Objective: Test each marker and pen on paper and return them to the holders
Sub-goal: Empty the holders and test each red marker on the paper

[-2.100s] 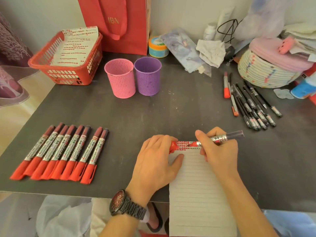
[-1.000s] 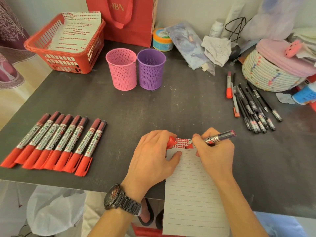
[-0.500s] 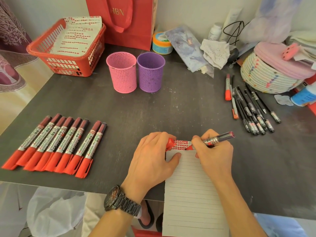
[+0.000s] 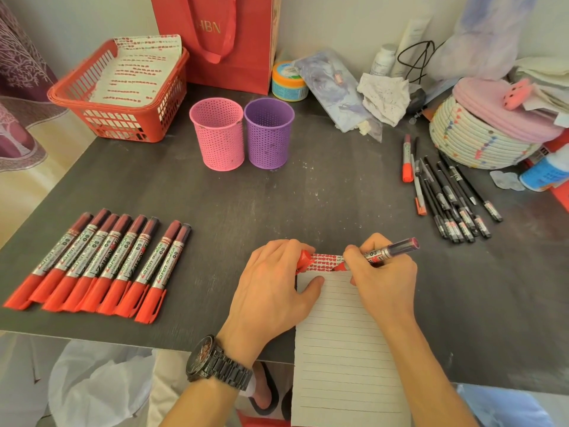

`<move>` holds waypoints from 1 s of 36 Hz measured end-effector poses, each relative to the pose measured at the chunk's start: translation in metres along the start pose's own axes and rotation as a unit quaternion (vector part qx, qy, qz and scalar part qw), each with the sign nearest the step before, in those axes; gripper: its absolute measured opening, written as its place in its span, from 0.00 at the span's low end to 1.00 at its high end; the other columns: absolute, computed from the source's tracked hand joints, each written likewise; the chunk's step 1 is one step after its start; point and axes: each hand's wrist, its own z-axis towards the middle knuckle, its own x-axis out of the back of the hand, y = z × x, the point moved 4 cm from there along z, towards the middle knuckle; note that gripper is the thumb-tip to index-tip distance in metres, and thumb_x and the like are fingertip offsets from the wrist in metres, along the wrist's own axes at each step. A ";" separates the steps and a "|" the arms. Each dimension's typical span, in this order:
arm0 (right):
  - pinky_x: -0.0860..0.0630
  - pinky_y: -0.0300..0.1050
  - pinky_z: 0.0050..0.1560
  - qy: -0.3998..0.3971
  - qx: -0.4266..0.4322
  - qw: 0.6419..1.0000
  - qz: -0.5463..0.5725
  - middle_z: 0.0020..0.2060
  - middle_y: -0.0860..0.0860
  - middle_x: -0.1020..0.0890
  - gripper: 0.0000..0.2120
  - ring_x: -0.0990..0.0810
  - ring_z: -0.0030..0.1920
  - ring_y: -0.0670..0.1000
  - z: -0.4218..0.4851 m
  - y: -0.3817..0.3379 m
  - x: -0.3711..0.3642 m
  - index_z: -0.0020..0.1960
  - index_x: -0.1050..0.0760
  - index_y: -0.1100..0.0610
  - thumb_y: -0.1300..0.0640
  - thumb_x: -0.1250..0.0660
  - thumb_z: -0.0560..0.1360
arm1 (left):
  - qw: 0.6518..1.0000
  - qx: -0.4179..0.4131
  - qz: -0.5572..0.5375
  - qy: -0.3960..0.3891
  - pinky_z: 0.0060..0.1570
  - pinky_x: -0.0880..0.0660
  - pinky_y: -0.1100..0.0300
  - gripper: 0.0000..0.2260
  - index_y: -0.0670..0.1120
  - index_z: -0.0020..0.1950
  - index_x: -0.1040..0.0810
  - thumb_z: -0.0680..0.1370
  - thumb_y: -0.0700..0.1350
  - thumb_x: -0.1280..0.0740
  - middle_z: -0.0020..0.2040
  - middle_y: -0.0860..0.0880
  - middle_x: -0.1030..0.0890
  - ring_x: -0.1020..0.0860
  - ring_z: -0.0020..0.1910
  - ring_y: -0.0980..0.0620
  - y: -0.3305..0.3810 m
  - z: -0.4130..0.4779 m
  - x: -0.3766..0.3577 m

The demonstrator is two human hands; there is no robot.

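Marker (image 4: 388, 249), gripped by right hand (image 4: 381, 282), is tested on paper (image 4: 338, 334) between hands; cap (image 4: 305, 259), pinched by left hand (image 4: 271, 285), likely gets refitted next.

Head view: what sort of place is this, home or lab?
Likely a home desk against a wall, not a lab: a red gift bag, a woven basket piled with cloths, and bottles crowd the back of the dark table.

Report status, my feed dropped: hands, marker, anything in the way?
Right hand grips uncapped red marker, tip on lined paper. Left hand holds red cap, thumb pressing paper. Beyond, pink holder and purple holder upright, nothing between.
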 end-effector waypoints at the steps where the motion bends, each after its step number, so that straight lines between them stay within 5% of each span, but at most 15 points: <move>1: 0.29 0.32 0.28 -0.001 -0.001 1.000 0.000 0.23 0.50 0.22 0.15 0.26 0.24 0.44 0.000 0.000 0.000 0.30 0.27 0.54 0.60 0.29 0.74 | 1.000 0.000 -0.001 0.000 0.64 0.40 0.64 0.19 0.56 0.62 0.26 0.75 0.62 0.32 0.60 0.60 0.22 0.26 0.62 0.58 0.000 0.000 0.000; 16: 0.30 0.32 0.27 0.013 -0.033 0.997 0.075 0.21 0.50 0.22 0.14 0.27 0.22 0.41 0.000 0.001 0.008 0.31 0.28 0.55 0.62 0.29 0.73 | 1.000 0.000 0.003 0.002 0.63 0.40 0.66 0.18 0.59 0.62 0.28 0.75 0.64 0.34 0.59 0.63 0.23 0.27 0.60 0.61 -0.003 0.000 -0.004; 25: 0.29 0.37 0.26 0.024 -0.040 0.990 0.130 0.22 0.52 0.23 0.16 0.27 0.22 0.46 -0.001 -0.002 0.011 0.32 0.26 0.52 0.52 0.26 0.75 | 1.000 -0.012 0.011 0.009 0.61 0.44 0.73 0.17 0.60 0.60 0.27 0.74 0.63 0.35 0.58 0.65 0.25 0.30 0.60 0.65 -0.002 -0.001 -0.003; 32: 0.23 0.39 0.30 -0.013 -0.010 0.980 0.197 0.35 0.53 0.16 0.03 0.20 0.28 0.49 -0.011 -0.022 0.027 0.45 0.18 0.46 0.48 0.28 0.75 | 1.000 -0.005 0.014 -0.001 0.60 0.45 0.76 0.17 0.62 0.61 0.29 0.74 0.64 0.37 0.58 0.68 0.27 0.34 0.60 0.69 -0.002 -0.002 -0.004; 36: 0.21 0.44 0.33 -0.081 -0.055 0.943 0.317 0.46 0.59 0.14 0.12 0.19 0.32 0.57 -0.023 -0.012 0.032 0.55 0.16 0.52 0.50 0.34 0.75 | 1.000 0.002 0.019 -0.005 0.60 0.44 0.75 0.18 0.64 0.62 0.31 0.74 0.66 0.38 0.58 0.69 0.28 0.38 0.58 0.72 -0.002 -0.002 -0.005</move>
